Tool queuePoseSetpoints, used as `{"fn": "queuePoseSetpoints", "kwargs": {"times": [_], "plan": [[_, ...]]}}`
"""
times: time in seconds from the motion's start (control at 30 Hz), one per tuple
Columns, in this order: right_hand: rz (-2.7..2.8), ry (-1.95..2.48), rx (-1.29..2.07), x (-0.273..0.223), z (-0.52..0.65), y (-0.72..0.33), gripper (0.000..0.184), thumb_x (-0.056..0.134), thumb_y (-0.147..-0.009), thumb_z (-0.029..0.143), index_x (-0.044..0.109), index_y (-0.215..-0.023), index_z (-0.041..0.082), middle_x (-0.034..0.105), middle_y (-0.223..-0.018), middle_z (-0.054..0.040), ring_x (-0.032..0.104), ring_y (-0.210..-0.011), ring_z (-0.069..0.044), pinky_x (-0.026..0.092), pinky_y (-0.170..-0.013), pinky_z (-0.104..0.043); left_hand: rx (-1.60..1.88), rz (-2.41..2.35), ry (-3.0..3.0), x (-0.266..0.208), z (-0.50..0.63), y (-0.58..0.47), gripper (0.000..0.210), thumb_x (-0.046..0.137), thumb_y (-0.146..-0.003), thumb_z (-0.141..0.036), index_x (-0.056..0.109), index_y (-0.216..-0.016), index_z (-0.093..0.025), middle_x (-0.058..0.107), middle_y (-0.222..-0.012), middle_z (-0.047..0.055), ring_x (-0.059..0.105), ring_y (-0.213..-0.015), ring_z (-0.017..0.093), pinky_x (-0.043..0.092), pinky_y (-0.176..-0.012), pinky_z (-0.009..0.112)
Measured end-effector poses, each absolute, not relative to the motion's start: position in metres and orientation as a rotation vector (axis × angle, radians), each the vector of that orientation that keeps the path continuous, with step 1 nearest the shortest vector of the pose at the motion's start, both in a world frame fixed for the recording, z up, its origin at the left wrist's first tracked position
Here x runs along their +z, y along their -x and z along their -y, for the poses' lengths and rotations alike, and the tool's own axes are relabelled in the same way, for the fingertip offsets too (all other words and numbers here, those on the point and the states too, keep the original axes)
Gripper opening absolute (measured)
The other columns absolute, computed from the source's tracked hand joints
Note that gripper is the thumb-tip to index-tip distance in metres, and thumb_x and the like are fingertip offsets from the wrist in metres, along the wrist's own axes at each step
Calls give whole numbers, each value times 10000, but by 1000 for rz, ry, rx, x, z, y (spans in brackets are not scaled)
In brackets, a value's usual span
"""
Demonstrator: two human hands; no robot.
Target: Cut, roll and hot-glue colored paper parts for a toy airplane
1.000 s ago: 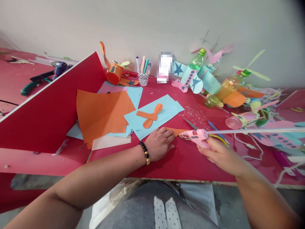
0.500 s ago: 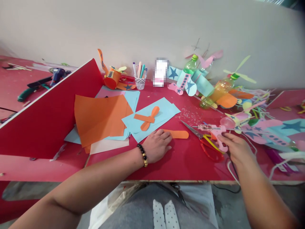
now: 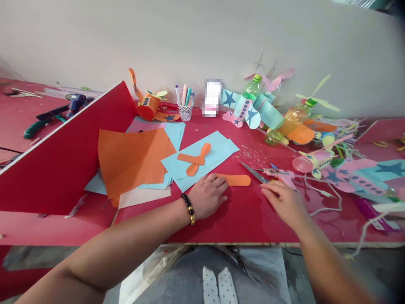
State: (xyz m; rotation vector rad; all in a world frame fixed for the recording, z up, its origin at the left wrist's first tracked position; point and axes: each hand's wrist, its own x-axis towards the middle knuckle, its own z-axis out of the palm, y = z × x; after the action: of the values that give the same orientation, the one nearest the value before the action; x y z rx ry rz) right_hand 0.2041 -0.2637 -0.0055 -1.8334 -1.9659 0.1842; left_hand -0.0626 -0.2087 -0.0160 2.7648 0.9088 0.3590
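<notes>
My left hand (image 3: 209, 196) lies palm down on the red table, fingers stretched over the left end of an orange paper strip (image 3: 238, 180). A black and gold beaded bracelet (image 3: 189, 208) circles its wrist. My right hand (image 3: 284, 204) hovers over the scissors (image 3: 253, 172), thumb and forefinger slightly apart; it hides their handles, and only the blades show. Just behind it lies a pink glue gun (image 3: 280, 174). Crossed orange paper pieces (image 3: 198, 159), shaped like a propeller, rest on light blue paper (image 3: 218, 141) beyond my left hand.
Orange sheets (image 3: 134, 156) lie on the left beside an upright red board (image 3: 72, 156). A cup of markers (image 3: 185, 112) and a phone (image 3: 213, 99) stand by the wall. Bottle planes (image 3: 253, 97) crowd the back right. A white cord (image 3: 340, 198) loops at right.
My right hand has let go of the glue gun, which now lies on the table, and has moved left over the scissors' handles. My left hand stays on the orange strip.
</notes>
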Motion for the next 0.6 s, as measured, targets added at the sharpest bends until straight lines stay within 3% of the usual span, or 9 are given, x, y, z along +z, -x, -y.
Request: {"fn": "queuePoseSetpoints", "kwargs": {"times": [0.13, 0.27, 0.4, 0.6], "plan": [[2208, 1739, 152, -19, 259, -158, 269, 438, -862, 193, 642, -1035, 176, 583, -949, -101, 528, -907, -230, 454, -820, -374, 360, -919, -2763, -16, 209, 63, 384, 375, -906, -372, 441, -1242, -198, 502, -1248, 46, 401, -1121, 219, 335, -942, 358], [2334, 1776, -23, -28, 249, -148, 272, 426, -864, 182, 663, -998, 181, 530, -887, -109, 464, -875, -252, 438, -793, -392, 353, -917, -2764, -16, 209, 63, 369, 369, -908, -370, 449, -1226, -201, 505, -1235, 47, 397, -1126, 217, 334, -943, 357], [2389, 1726, -47, -28, 245, -147, 300, 415, -863, 153, 656, -1039, 183, 517, -988, -122, 439, -928, -257, 418, -818, -390, 349, -927, -2762, -17, 209, 62, 360, 373, -905, -372, 457, -1211, -202, 515, -1205, 57, 395, -1129, 220, 333, -940, 362], [2403, 1681, -10, -29, 246, -143, 451, 389, -858, 111, 510, -1277, 226, 513, -1041, -115, 448, -960, -254, 410, -821, -405, 346, -928, -2746, -17, 209, 62, 333, 398, -896, -361, 479, -1177, -203, 531, -1156, 66, 403, -1105, 225, 333, -930, 370]]}}
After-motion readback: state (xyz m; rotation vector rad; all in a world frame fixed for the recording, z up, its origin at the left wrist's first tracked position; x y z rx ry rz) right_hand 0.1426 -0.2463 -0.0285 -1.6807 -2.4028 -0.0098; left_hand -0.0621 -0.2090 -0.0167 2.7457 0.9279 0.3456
